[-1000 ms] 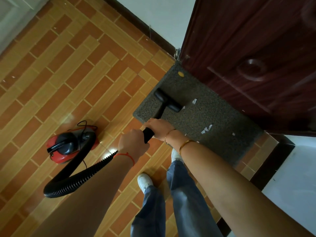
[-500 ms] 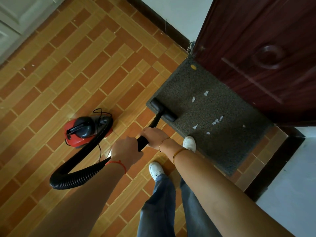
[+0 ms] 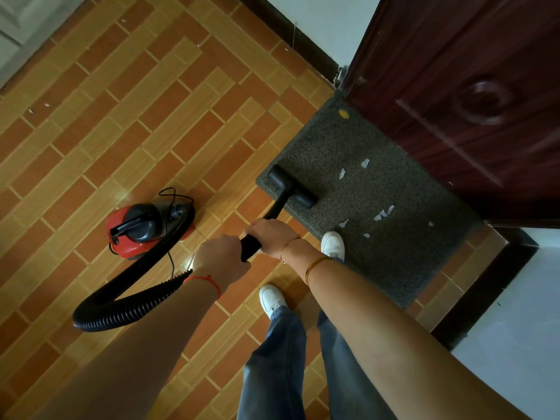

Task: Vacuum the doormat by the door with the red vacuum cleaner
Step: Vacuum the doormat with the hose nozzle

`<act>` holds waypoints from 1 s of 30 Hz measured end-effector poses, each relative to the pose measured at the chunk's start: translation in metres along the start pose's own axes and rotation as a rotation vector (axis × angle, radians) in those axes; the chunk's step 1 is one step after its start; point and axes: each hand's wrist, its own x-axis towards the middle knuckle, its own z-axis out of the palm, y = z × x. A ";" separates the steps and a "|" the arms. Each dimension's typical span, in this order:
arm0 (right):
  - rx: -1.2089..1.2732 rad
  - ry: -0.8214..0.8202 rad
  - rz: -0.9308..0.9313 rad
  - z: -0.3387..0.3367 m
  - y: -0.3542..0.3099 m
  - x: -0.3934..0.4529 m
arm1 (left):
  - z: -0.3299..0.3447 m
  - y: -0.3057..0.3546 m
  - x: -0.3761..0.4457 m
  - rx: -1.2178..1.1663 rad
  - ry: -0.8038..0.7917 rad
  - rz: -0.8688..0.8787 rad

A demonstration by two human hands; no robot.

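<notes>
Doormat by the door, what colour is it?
The doormat is dark speckled grey, seen in the head view.

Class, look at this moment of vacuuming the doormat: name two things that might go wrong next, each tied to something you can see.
1. The nozzle sits at the doormat corner, so suction may lift or bunch the edge, though a shoe rests on it.
2. The hose loops across the floor and a thin cord lies beside the vacuum cleaner, so a backward step might snag or tip it.
</notes>
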 end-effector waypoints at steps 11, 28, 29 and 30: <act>0.004 0.002 -0.039 -0.045 0.021 0.008 | -0.045 0.018 0.020 0.003 0.016 -0.019; -0.055 0.131 -0.019 -0.004 0.003 0.018 | -0.019 -0.001 0.014 0.034 0.012 -0.052; -0.063 0.139 -0.014 -0.002 0.003 0.018 | -0.016 0.000 0.015 0.014 0.013 -0.060; -0.074 0.146 -0.011 -0.002 0.007 0.019 | -0.014 0.003 0.017 -0.014 0.014 -0.068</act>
